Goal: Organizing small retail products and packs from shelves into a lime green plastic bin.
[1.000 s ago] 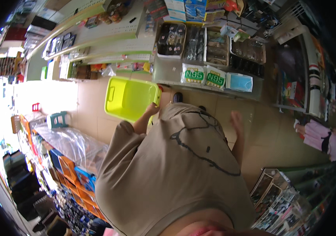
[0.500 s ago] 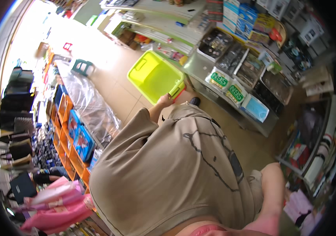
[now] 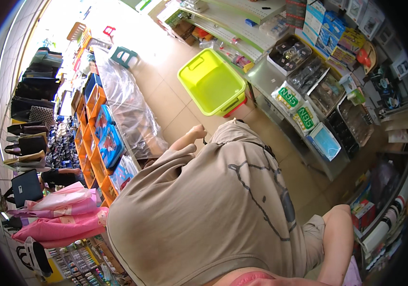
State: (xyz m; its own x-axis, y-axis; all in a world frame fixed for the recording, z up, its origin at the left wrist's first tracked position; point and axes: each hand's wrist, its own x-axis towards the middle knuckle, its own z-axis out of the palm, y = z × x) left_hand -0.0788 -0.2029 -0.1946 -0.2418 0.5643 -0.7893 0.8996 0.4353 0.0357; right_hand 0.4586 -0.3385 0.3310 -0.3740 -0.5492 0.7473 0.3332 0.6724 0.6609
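A lime-green plastic storage bin (image 3: 212, 83) stands on the tiled floor ahead, its inside facing up and a red edge showing at its near corner. My left hand (image 3: 196, 133) hangs a short way from that corner, apart from the bin and beside my trousers. Its fingers are too small and turned away to make out. At the right, my bare right arm (image 3: 338, 233) is bent at my side, and its hand is out of view.
A metal counter (image 3: 261, 76) with trays and packets borders the bin's right side. To the left runs a display with orange crates (image 3: 89, 128) and a plastic-wrapped top (image 3: 135, 119). A green stool (image 3: 124, 56) stands farther off. Pink clothing (image 3: 63, 214) hangs at lower left.
My left hand has let go of the bin's near rim and drawn back toward my body. The bin now sits farther right in view as the view has shifted.
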